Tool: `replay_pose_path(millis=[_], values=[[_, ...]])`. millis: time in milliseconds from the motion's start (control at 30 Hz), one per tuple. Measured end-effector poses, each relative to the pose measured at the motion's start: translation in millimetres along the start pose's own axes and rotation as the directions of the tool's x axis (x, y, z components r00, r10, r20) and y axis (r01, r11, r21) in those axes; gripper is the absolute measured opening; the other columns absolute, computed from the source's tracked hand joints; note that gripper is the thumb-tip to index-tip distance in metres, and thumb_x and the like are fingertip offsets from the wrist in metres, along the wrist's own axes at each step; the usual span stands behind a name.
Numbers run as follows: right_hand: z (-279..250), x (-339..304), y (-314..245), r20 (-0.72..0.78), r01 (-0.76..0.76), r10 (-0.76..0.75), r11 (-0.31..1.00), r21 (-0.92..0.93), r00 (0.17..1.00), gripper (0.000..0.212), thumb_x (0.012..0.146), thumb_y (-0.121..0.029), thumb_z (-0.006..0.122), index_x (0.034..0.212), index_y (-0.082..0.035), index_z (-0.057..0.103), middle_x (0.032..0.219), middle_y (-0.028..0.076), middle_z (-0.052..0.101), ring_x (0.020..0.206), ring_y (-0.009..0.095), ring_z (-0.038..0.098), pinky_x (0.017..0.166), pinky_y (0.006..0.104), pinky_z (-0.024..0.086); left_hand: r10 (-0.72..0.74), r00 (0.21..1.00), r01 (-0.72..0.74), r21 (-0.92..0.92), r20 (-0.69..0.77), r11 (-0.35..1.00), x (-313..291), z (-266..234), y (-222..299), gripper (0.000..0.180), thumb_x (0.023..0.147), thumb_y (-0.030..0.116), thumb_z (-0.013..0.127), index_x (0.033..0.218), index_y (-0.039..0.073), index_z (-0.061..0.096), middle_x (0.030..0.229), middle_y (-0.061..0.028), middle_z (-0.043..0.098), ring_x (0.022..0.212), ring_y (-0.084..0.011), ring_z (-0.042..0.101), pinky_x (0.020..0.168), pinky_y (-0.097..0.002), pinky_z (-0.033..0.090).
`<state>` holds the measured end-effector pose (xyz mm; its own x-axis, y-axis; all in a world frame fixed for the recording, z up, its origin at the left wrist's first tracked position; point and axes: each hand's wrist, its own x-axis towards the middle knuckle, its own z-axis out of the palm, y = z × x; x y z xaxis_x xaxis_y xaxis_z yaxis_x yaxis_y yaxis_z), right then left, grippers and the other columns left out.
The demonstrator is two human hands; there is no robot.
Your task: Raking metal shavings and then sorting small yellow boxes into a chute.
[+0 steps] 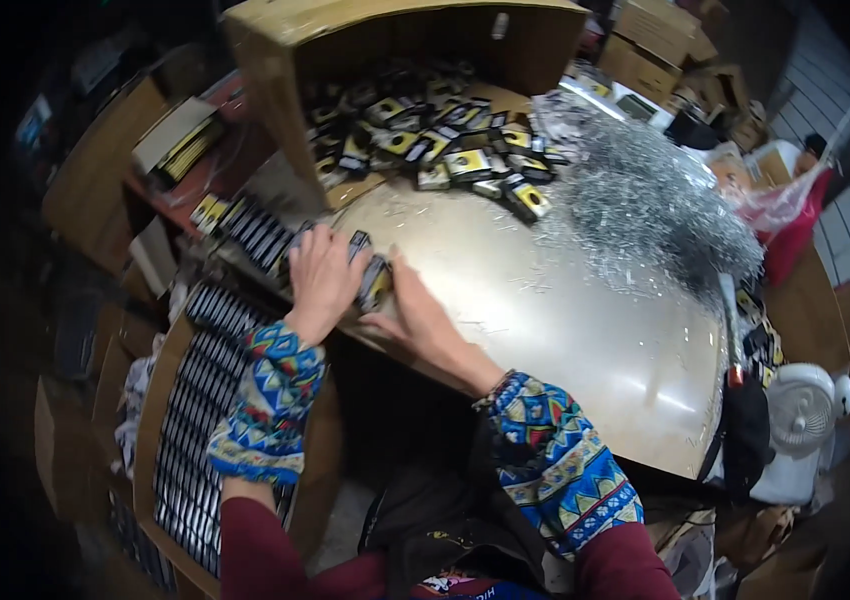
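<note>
A row of small black-and-yellow boxes (258, 236) stands packed side by side along the left edge of the metal-topped table (505, 330). My left hand (323, 272) lies over the near part of this row, its fingers curled down onto the boxes. At the row's near end my right hand (423, 318) holds a small box (376, 283) between thumb and fingers, close beside the left hand. The undersides of the boxes and some fingertips are hidden.
A tipped carton (290, 100) at the back spills loose small boxes (470, 165) onto the table. Thin silvery metal pieces (645, 190) are heaped at the right. Below left, an open carton (145, 480) holds stacked rows of boxes. A white fan (802, 408) stands far right.
</note>
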<state>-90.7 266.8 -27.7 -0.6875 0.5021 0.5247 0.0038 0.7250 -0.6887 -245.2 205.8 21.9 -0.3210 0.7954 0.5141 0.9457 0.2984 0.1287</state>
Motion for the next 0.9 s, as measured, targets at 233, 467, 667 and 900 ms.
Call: replay_pose_path(millis=[233,467,667,900], values=[[-138.9,-29.5,88.9,-0.200,-0.224,0.114,0.668,-0.709,0.973,0.038,0.092,-0.024,0.057,0.121,0.000,0.054,0.128,0.025,0.050,0.121,0.043,0.047,0.104,0.0468,0.038,0.431,0.874,-0.365,-0.281,0.224,0.888,62.4,-7.0,49.7,0.036,0.087,0.024,0.064,0.115,0.001,0.058,0.109,-0.0182,0.056,0.104,-0.0354,0.053,0.088,-0.0424,0.045],[-163.6,-65.2,90.1,0.009,-0.159,0.256,0.631,-0.760,0.967,0.034,0.096,-0.027,0.052,0.120,-0.004,0.053,0.130,0.020,0.051,0.127,0.036,0.045,0.109,0.0550,0.030,0.310,0.852,-0.142,-0.385,0.421,0.912,143.7,113.9,195.1,0.040,0.095,0.038,0.049,0.132,0.023,0.046,0.124,-0.0211,0.045,0.091,-0.0432,0.064,0.078,-0.0506,0.052],[-172.5,-29.4,99.9,-0.040,-0.136,0.162,0.642,-0.755,0.986,0.031,0.091,-0.026,0.058,0.116,-0.008,0.058,0.125,0.021,0.054,0.120,0.038,0.049,0.103,0.0495,0.035,0.102,0.820,-0.087,-0.054,0.563,0.995,158.5,118.1,194.3,0.053,0.079,0.030,0.069,0.125,0.013,0.049,0.128,-0.0201,0.039,0.103,-0.0425,0.061,0.086,-0.0494,0.052],[-157.9,-11.3,115.7,0.027,-0.110,0.180,0.708,-0.698,0.983,0.037,0.094,-0.035,0.054,0.123,-0.012,0.057,0.130,0.024,0.051,0.123,0.046,0.045,0.103,0.0534,0.036,0.106,0.799,0.060,-0.255,0.592,0.965,174.1,49.2,166.1,0.056,0.084,0.031,0.055,0.125,-0.005,0.043,0.129,-0.0321,0.042,0.114,-0.0495,0.052,0.098,-0.0486,0.044]])
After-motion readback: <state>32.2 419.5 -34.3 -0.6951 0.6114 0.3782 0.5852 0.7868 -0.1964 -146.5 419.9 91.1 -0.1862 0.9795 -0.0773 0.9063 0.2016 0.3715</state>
